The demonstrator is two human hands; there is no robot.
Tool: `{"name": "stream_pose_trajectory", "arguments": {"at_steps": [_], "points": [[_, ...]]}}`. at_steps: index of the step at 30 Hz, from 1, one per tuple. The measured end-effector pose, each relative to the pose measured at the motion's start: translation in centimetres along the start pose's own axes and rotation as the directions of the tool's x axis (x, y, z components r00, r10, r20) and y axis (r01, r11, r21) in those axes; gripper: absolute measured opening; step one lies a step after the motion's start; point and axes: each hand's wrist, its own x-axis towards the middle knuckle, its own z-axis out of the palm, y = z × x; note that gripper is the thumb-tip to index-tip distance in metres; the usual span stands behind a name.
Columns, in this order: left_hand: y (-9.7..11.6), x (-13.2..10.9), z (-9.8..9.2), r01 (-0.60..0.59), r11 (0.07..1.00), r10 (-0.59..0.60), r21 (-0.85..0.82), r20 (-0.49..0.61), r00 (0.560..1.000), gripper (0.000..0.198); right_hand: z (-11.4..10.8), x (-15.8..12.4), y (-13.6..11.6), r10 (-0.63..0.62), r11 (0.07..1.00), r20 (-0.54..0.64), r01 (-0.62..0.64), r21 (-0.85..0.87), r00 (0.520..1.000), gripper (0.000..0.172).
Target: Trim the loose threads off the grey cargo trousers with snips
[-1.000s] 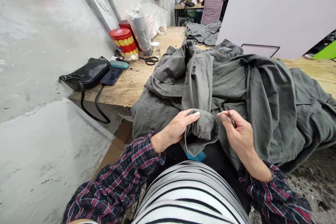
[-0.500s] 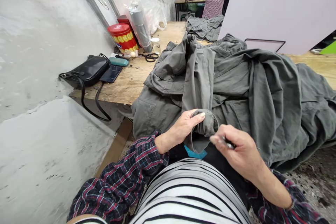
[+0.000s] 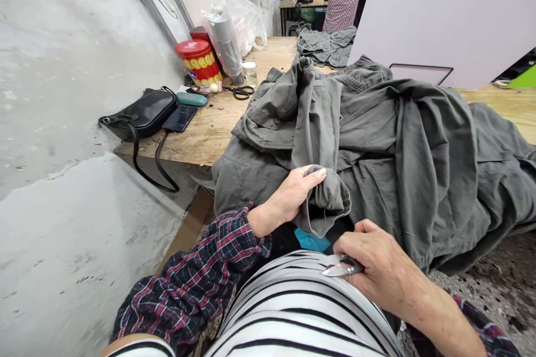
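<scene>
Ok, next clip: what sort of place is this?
Probably a small garment workshop: olive-grey work clothes piled on a plywood worktable, with scissors nearby and a small knife in the right hand.

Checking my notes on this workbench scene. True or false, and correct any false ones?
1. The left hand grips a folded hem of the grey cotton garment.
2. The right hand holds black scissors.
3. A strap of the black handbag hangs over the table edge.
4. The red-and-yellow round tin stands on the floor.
1. The left hand grips a folded hem of the grey cotton garment: true.
2. The right hand holds black scissors: false. It holds a small steel-bladed knife; the black-handled scissors lie on the table.
3. The black leather handbag has a strap hanging over the edge of the wooden table: true.
4. The red-and-yellow round tin stands on the floor: false. It stands on the wooden table.
</scene>
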Motion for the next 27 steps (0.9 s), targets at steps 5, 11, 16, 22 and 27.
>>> {"name": "stream_pose_trajectory", "arguments": {"at_steps": [5, 11, 16, 22, 27], "points": [[0.6, 0.2, 0.9, -0.022, 1.000, 0.022, -0.003, 0.043, 0.999, 0.022, -0.6, 0.9, 1.5, 0.372, 0.928, -0.364, -0.340, 0.151, 0.854, 0.018], [1.3, 0.5, 1.2, -0.025, 0.996, 0.028, -0.081, 0.035, 0.999, 0.022, 1.7, 3.2, 3.5, 0.432, 0.889, -0.436, -0.292, 0.353, 0.789, 0.014], [2.3, -0.4, -0.1, -0.185, 0.959, 0.144, 0.216, 0.190, 0.971, 0.041, 0.9, 3.5, 4.3, 0.479, 0.830, -0.367, -0.275, 0.486, 0.797, 0.017], [2.2, -0.4, -0.4, -0.377, 0.793, 0.332, 0.478, 0.181, 0.926, 0.021, 0.3, 3.4, 4.3, 0.484, 0.831, -0.358, -0.292, 0.473, 0.798, 0.016], [1.6, 0.2, 0.2, -0.203, 0.976, 0.199, 0.079, 0.054, 0.978, 0.013, 1.1, 3.7, 5.3, 0.509, 0.806, -0.353, -0.292, 0.514, 0.785, 0.020]]}}
